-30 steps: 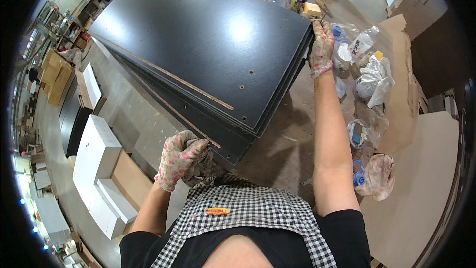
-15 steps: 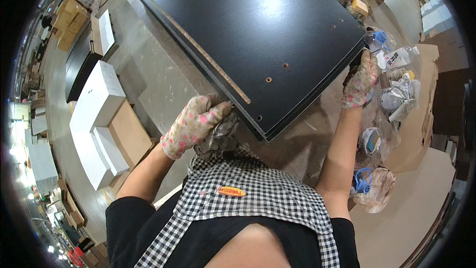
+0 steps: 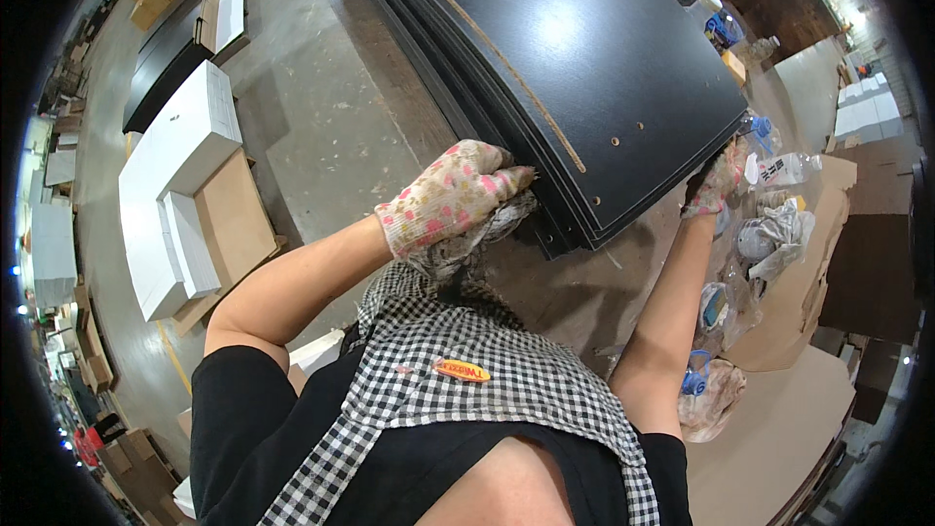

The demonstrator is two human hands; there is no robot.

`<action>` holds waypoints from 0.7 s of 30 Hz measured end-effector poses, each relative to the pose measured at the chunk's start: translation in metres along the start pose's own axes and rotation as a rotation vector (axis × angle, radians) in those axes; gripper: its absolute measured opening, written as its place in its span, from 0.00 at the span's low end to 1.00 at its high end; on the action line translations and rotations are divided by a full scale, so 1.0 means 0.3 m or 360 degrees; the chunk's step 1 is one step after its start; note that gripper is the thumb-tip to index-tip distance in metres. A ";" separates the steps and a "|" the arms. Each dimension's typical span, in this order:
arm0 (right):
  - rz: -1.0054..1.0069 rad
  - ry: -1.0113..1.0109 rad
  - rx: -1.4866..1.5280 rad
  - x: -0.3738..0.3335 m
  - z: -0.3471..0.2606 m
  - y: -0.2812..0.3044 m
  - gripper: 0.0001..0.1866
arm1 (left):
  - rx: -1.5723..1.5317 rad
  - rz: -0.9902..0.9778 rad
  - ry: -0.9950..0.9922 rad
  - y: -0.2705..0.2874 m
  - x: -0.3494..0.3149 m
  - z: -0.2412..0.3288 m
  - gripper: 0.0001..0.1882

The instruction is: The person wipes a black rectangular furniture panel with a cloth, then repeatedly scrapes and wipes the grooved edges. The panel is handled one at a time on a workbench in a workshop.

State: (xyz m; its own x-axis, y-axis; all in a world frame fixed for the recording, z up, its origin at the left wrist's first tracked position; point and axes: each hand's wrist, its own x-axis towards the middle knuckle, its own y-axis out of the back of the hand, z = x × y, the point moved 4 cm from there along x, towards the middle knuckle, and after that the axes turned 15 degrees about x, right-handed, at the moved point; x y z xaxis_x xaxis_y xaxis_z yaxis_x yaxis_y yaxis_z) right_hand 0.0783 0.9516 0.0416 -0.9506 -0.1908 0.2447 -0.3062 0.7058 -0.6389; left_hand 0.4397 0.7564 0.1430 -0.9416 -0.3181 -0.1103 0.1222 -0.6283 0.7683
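The person's L hand (image 3: pixel 453 197), in a white glove w/ pink spots, is closed round a crumpled grey rag (image 3: pixel 479 237). It's right by the near L edge of a pile of black boards (image 3: pixel 450 73); can't tell if the rag touches it.

The R hand (image 3: pixel 716 180), also gloved, is at the R corner of the top board (image 3: pixel 648 58). Some fingers are hidden, so can't tell if it's gripping or just touching.

The pile is in front of the person, a bit to the R. Its boards don't line up on the L side. The top 1 is shiny w/ a long brown strip (image 3: pixel 487 46) near its L edge & 3 small holes nr the front.

A clear bottle (image 3: pixel 791 169) lies just past the R hand. White boxes (image 3: pixel 180 151) are far off L.
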 end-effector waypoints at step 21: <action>0.0050 0.0542 -0.0182 -0.274 -0.310 -0.195 0.13 | -0.0594 0.0093 0.0277 0.053 -0.045 -0.041 0.16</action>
State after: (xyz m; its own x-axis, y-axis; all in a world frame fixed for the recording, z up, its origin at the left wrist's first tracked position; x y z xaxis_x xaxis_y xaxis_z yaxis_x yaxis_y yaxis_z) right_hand 0.1790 0.9894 0.1268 -0.8821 0.0570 0.4676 -0.2509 0.7832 -0.5689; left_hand 0.4581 0.7419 0.1489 -0.8666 -0.4560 -0.2028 0.3093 -0.8096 0.4989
